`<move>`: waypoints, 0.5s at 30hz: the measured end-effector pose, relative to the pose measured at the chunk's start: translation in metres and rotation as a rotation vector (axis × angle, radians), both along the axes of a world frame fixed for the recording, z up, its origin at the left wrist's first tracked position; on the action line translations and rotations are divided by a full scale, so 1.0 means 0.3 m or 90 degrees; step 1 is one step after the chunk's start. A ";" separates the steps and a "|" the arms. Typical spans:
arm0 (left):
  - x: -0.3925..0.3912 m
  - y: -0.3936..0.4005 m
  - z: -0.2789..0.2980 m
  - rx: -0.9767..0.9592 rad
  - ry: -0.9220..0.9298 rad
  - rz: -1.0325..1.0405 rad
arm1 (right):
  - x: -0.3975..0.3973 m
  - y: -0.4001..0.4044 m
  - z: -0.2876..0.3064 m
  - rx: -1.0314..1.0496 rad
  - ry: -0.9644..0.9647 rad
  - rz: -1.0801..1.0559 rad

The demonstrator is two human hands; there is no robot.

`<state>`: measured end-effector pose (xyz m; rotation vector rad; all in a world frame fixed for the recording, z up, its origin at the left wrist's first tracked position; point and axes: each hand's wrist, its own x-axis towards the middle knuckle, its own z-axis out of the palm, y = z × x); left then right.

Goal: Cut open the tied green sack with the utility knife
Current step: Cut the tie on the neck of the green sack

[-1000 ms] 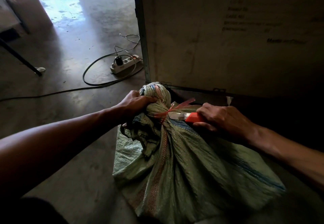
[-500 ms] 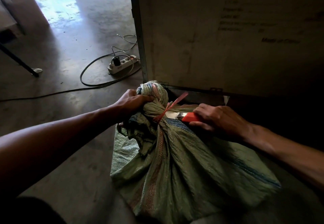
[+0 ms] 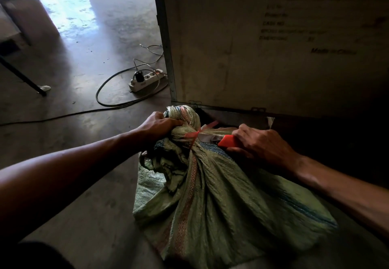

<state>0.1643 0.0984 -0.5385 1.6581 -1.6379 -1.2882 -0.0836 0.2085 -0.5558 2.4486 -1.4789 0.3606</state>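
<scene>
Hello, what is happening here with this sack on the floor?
A person is opening a tied green sack that lies on the concrete floor. The left hand grips the bunched top above the red tie. The right hand holds an orange utility knife, its blade at the tie. The sack looks not yet open.

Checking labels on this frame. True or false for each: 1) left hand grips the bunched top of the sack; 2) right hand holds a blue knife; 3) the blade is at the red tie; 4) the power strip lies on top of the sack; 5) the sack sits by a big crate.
1) True: the left hand grips the gathered top of the green sack.
2) False: the knife in the right hand has an orange-red handle.
3) True: the blade tip meets the red tie.
4) False: the power strip lies on the floor, apart from the sack.
5) True: the crate stands right behind it.
</scene>
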 end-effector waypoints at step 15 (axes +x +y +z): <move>0.006 -0.021 0.013 -0.020 0.020 0.012 | 0.007 -0.006 0.018 0.090 -0.058 0.008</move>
